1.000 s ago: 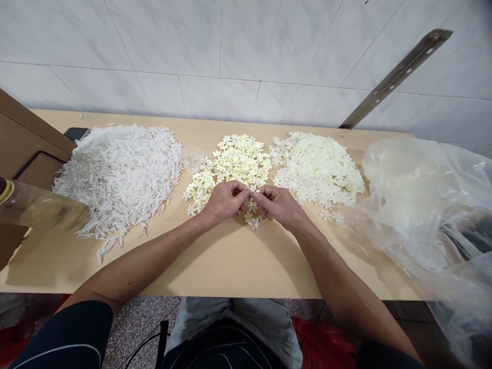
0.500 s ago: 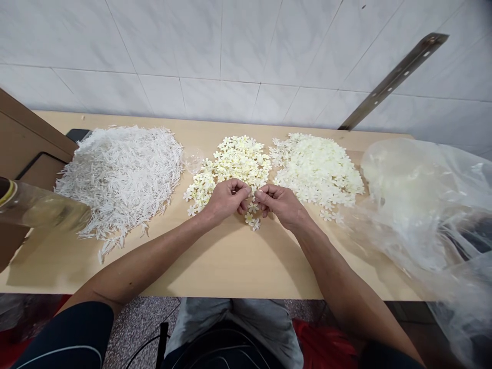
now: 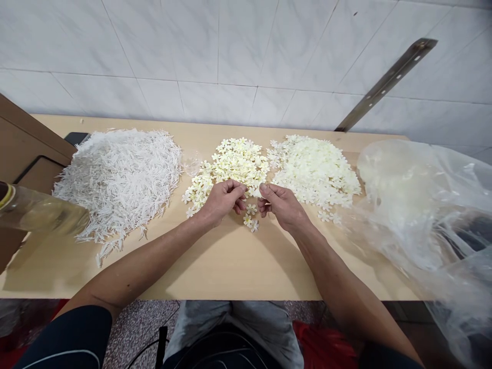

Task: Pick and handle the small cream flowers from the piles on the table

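Seemingly wooden table, flower piles, tiled wall behind.

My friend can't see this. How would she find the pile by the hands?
Start at the wooden table under the tiled wall, where three heaps lie in a row. The left heap is white sticks, the right heap plain pale flowers. Yours is the middle heap, just beyond the left hand and right hand: only its flowers have yellow centres.
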The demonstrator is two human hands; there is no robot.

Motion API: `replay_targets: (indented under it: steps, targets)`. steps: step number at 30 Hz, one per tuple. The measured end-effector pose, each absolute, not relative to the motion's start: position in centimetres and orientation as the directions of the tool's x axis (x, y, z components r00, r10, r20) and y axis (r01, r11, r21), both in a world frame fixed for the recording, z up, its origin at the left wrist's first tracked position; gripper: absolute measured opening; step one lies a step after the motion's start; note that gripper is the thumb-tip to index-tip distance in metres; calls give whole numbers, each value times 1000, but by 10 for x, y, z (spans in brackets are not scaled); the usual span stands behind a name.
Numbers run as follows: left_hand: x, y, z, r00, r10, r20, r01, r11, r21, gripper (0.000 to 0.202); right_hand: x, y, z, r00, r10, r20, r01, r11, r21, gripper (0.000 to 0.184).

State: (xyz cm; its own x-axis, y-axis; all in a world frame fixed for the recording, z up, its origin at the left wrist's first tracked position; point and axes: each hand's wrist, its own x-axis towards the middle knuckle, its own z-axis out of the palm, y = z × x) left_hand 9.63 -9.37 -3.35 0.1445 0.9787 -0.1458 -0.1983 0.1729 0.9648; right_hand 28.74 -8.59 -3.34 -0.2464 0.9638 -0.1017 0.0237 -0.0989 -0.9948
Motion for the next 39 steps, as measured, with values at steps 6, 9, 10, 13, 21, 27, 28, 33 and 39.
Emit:
replay_targets:
  steps: [6,9,10,13,21,27,28,33,39]
  targets:
    - [96,-94,-34,150,979,-137,-200,166,966,19,289,-84,-34,-246,968,-44,-21,-51,-999,41]
    - [96,-94,-33,151,978,-143,-197,171,965,18,292,-81,-35,-226,973,-54,-21,-60,-998,41]
    - [96,-94,-32,152,977,-146,-197,175,965,18,293,-80,-36,-219,974,-56,-14,-60,-998,41]
    - [96,-95,-31,148,977,-154,-198,182,963,18,296,-78,-38,-208,976,-60,42,-52,-998,42]
    - [96,-94,-31,156,977,-143,-193,172,966,22,295,-80,-39,-210,976,-62,95,-42,-995,51]
    - [97,-94,-33,163,977,-140,-196,172,966,25,293,-79,-37,-162,987,-17,74,-5,-997,53]
    - [97,-95,-33,166,976,-142,-197,174,965,25,292,-79,-37,-164,986,-9,67,2,-998,53]
    - [98,-95,-36,198,968,-153,-185,190,964,28,288,-81,-40,-153,988,-5,12,-4,-1000,46]
    - [99,-96,-44,246,961,-123,-167,167,972,33,282,-83,-42,-129,990,-53,25,-51,-998,49]
